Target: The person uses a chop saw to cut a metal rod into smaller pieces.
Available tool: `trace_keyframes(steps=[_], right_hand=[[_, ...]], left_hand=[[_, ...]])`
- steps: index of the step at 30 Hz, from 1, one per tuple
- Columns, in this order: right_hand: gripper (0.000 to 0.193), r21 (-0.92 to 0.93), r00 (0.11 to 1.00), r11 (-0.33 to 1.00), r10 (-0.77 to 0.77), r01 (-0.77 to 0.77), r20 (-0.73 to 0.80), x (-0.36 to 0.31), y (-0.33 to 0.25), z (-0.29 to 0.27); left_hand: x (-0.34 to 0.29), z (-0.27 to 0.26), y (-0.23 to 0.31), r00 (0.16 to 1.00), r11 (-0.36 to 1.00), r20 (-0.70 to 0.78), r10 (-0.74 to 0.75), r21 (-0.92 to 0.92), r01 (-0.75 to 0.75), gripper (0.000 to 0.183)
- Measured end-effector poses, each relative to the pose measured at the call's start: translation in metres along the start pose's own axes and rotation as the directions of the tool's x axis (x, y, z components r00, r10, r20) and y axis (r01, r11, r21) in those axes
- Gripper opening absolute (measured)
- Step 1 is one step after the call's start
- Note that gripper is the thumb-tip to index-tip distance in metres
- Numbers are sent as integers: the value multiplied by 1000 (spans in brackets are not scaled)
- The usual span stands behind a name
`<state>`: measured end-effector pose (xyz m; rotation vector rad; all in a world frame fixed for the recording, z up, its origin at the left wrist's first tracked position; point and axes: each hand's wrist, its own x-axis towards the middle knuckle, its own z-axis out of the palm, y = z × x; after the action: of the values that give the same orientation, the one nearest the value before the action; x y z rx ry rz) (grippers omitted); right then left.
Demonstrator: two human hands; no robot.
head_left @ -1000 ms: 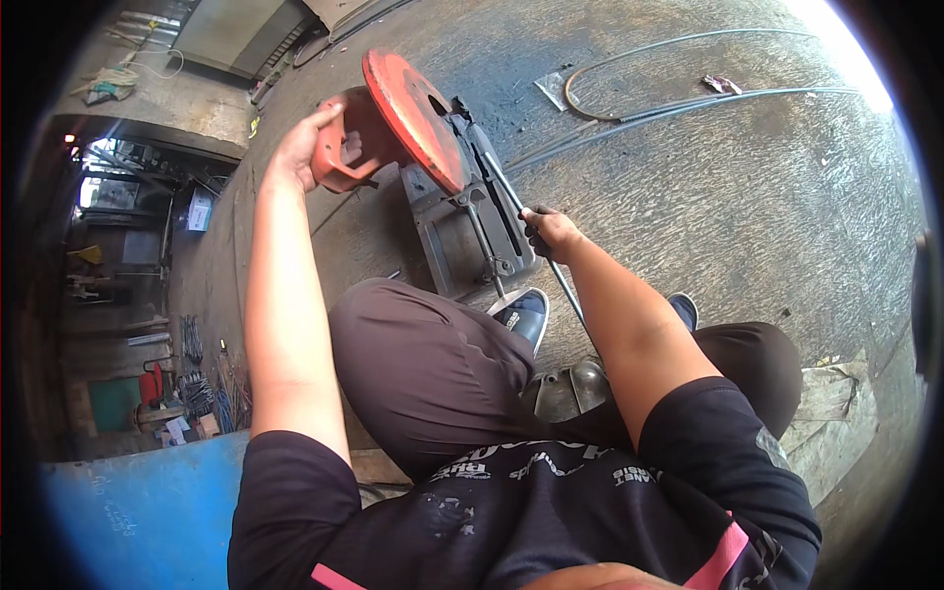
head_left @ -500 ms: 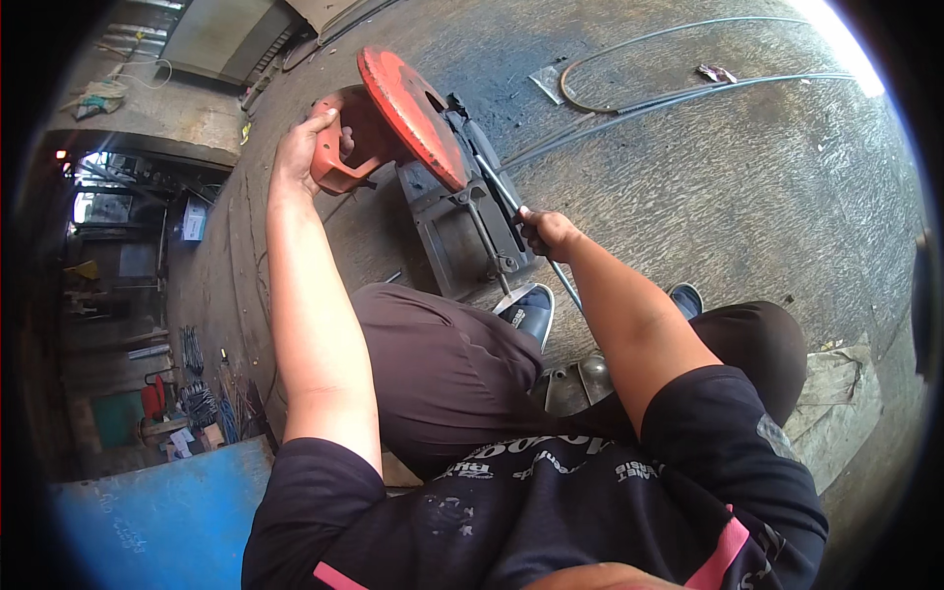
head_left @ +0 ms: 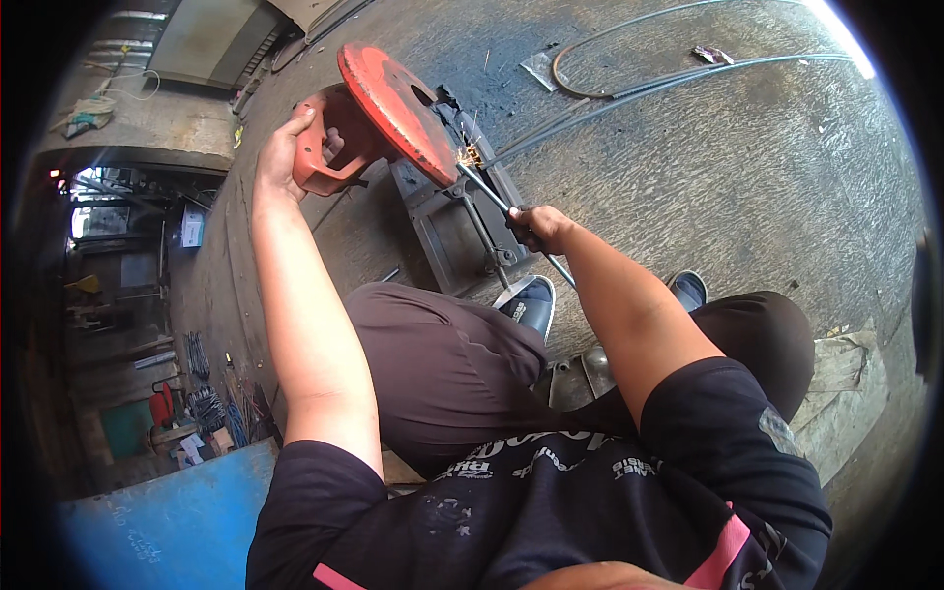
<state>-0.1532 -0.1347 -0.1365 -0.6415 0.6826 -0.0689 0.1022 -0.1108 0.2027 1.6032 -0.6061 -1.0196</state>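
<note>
An orange-red chop saw stands on the floor before me, its round blade guard (head_left: pixel 398 116) tilted over a grey metal base (head_left: pixel 440 246). My left hand (head_left: pixel 279 159) is wrapped round the saw's orange D-shaped handle (head_left: pixel 311 157). In my right hand (head_left: pixel 543 229) is a thin metal rod (head_left: pixel 482 185), gripped a short way from the guard. The rod's far end meets the lower right rim of the guard, where small orange sparks (head_left: pixel 470 156) fly. The guard hides the disc and the exact point of contact.
Long bent metal rods (head_left: pixel 678 69) lie across the worn floor on the far right. My shoe (head_left: pixel 532 303) is close to the saw base. A blue sheet-like surface (head_left: pixel 177 521) fills the lower left, with tools and rod bundles (head_left: pixel 204 403) above it.
Sparks have appeared at the rod's end beside the guard. The saw's handle and guard, with my left hand, show slightly farther left. My right hand still grips the rod.
</note>
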Motion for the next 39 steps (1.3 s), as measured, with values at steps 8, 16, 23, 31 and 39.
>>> trace_keyframes(steps=[8,16,23,31,39], right_hand=[[32,-73,999,997,-38,36,-28,13,-2,-3],[26,-84,994,994,-79,72,-81,16,-4,-3],[26,-129,989,988,-103,88,-111,6,-10,3],[26,-212,977,971,-144,109,-157,11,-9,0],[30,-289,956,950,-189,120,-225,17,-7,0]], left_hand=[[-1,0,2,1000,999,1,-12,43,12,38],[2,-4,2,999,998,24,-33,52,32,40],[-1,0,4,1000,997,7,-27,66,27,39],[0,-2,4,999,996,-6,-33,79,34,38],[-1,-2,4,1000,996,-12,-20,82,21,38]])
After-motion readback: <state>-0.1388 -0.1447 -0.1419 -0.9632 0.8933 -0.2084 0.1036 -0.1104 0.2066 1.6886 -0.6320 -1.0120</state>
